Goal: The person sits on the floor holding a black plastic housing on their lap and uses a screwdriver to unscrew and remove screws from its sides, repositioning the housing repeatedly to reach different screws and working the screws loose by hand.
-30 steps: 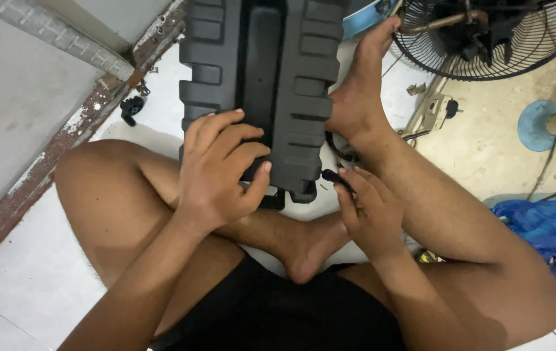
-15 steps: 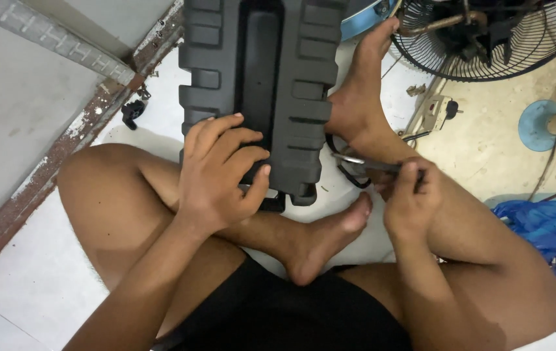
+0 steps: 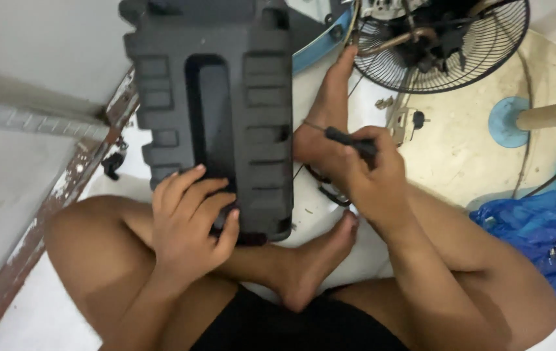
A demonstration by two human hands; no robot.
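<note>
**A:** On the floor between your knees, in the head view, where does the work stand?

**B:** Your left hand lies spread, fingers flat, on the near end of the black casing, pinning it down. The casing lies lengthwise on the tile, away from you, its far end running out of the top of the picture. Your right hand is closed around a black-handled tool, held up beside your right foot, well clear of the casing. So I judge the casing is steadied but the tool is not yet on it; whatever fastening there is remains to do.

**A:** And what are the things made of?

**B:** The casing looks like matte moulded plastic, ribbed, with blocky steps down both sides and a long sunken slot in the middle. The tool has a slim dark grip; its tip I cannot make out. Beyond your foot stands a fan with a round wire grille, and a crumpled blue sheet lies to your right.
</note>
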